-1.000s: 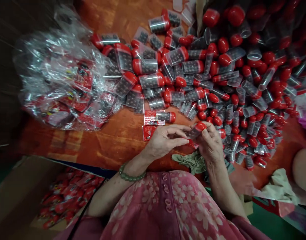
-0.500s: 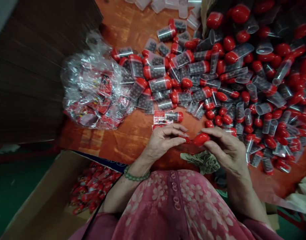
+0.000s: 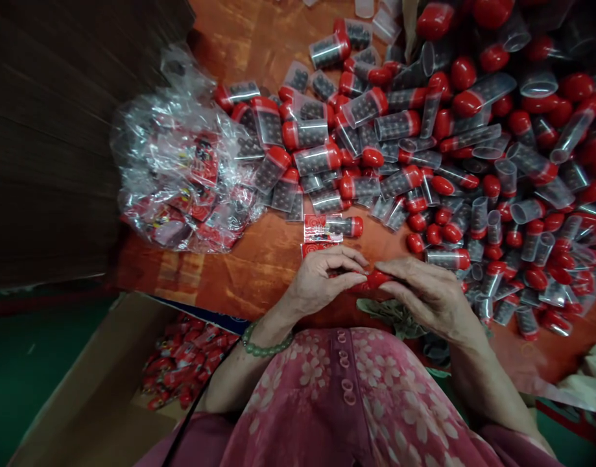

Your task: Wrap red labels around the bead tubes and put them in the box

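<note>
My left hand (image 3: pixel 317 282) pinches a small red piece, mostly covered by the fingers. My right hand (image 3: pixel 427 295) holds a red-capped container by its glossy rounded red end (image 3: pixel 377 279); whatever lies deeper in the palm is hidden. The two red pieces meet or nearly touch between the fingertips. Just beyond the left fingers lies a red printed label (image 3: pixel 314 227), with a red-capped clear tube (image 3: pixel 346 226) of dark beads resting over its right side. A green bead bracelet (image 3: pixel 266 349) circles the left wrist.
Many clear tubes with red caps (image 3: pixel 310 134) are heaped across the table (image 3: pixel 220 279). A clear plastic bag (image 3: pixel 181 168) of red labels sits at the left. Below the table edge, a cardboard box (image 3: pixel 83 383) holds red items. A crumpled green cloth (image 3: pixel 395 314) lies under my right hand.
My right hand has moved left, bringing the red end up against the left fingertips. The left hand has barely moved, and the whole view has shifted slightly.
</note>
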